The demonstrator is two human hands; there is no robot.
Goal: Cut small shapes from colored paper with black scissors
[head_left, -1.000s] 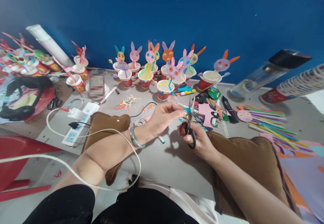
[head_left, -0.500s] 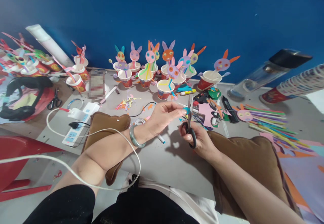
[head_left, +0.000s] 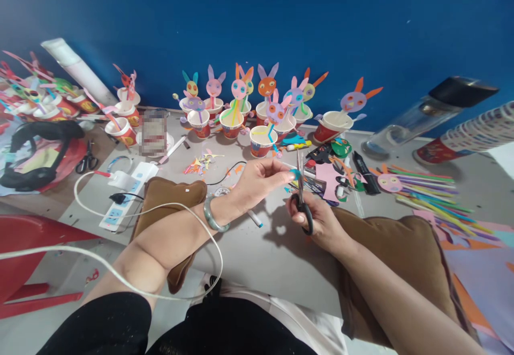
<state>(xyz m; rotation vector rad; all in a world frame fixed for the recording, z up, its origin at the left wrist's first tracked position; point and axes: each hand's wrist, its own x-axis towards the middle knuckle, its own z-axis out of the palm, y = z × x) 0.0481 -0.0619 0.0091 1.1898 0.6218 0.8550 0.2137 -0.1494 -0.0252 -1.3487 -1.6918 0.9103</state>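
Observation:
Between its thumb and fingers, my left hand (head_left: 261, 181) pinches a small piece of teal paper (head_left: 295, 174). My right hand (head_left: 315, 218) is closed round the black handles of a pair of scissors (head_left: 301, 197), whose blades point up beside the paper's right edge. Whether the blades touch the paper I cannot tell. Below my left wrist a marker with a teal tip (head_left: 255, 219) lies on the table. Just beyond my hands stands a paper cup (head_left: 263, 143) carrying a purple paper rabbit head (head_left: 276, 112).
More rabbit cups (head_left: 231, 127) line the blue wall. Paper scraps (head_left: 203, 163), a black marker (head_left: 365, 173), coloured strips (head_left: 429, 189) and a leaning clear bottle (head_left: 405, 122) lie about. Brown cushions (head_left: 393, 258) flank my arms. A white cable (head_left: 201, 226) crosses my left arm from a power strip (head_left: 128, 197).
Both hands stay almost in place. The scissors and right hand have shifted very slightly, and the teal paper sits at a slightly different angle in my left fingers.

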